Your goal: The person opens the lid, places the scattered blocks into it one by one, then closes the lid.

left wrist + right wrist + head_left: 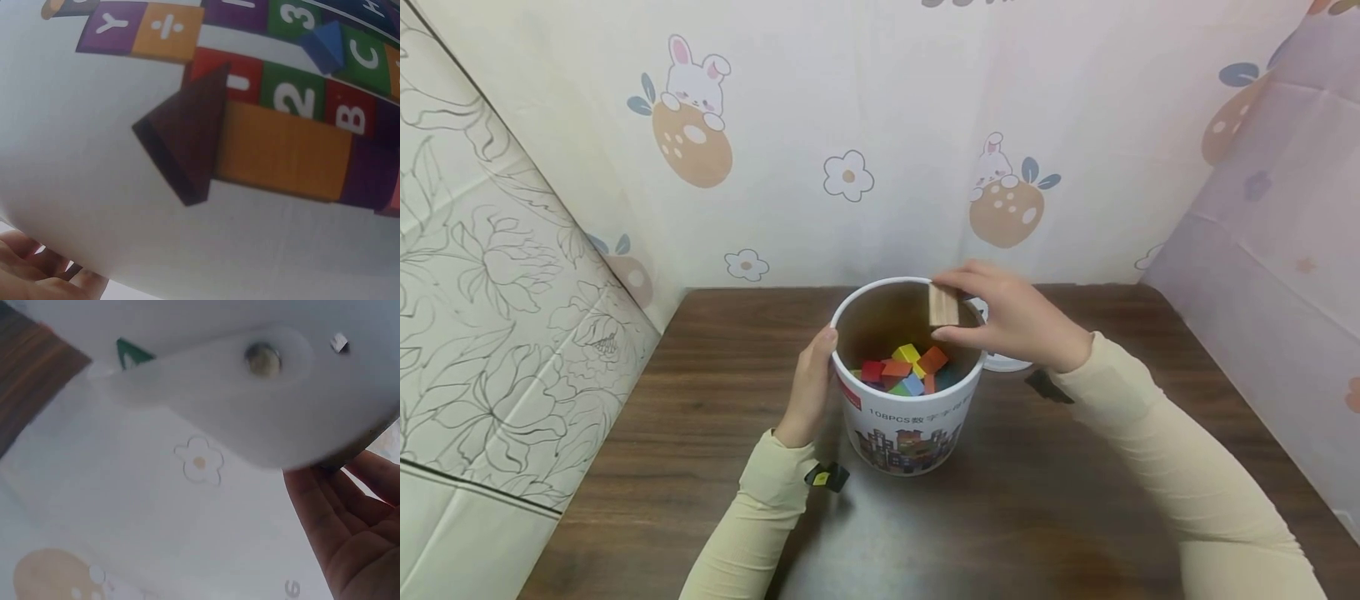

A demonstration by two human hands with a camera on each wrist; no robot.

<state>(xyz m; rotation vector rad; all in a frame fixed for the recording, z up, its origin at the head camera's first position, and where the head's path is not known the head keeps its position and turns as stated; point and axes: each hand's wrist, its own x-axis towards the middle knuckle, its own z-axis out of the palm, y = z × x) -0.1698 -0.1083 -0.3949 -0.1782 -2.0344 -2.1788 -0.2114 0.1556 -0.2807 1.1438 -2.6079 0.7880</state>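
Observation:
A white round bucket (910, 425) printed with coloured blocks stands on the dark wooden table (700, 467). Several coloured wooden blocks (906, 371) lie inside it. My left hand (811, 387) rests against the bucket's left side, thumb at the rim; the left wrist view shows only the printed wall (187, 187) and fingertips (37, 275). My right hand (1011, 321) holds a plain wooden block (943, 305) between thumb and fingers above the bucket's far right rim. In the right wrist view the bucket's white handle mount (262, 359) fills the top, with my fingers (350, 537) below.
A white lid (1007, 360) lies behind the bucket, mostly hidden by my right hand. Patterned paper walls (850, 142) close off the table at the back and both sides. A small black tag (827, 477) hangs at my left wrist.

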